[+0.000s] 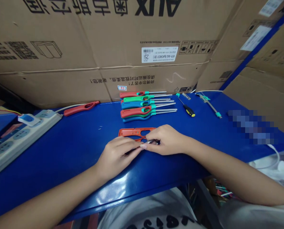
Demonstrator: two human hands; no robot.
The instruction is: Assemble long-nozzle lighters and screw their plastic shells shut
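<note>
An orange-red lighter casing half [130,132] lies on the blue tabletop, partly covered by both hands. Over its lower edge, my right hand [168,140] is closed in a pinch around a small dark, shiny metal-looking piece [152,142]; its exact kind is hard to see. My left hand [119,156] has its fingers pressed together, their tips meeting the right thumb and fingers beside that piece. What the left fingers grip, if anything, is hidden. Beyond the hands rests a stack of stick lighters [136,113] in red, green and blue with metal tubes.
A screwdriver [189,110] and a lighter tube assembly [211,106] lie at the back right. A red casing piece [81,108] sits back left, near a power strip [37,124]. Large cardboard [123,38] walls the table's back. A blurred-out object [253,125] is at right.
</note>
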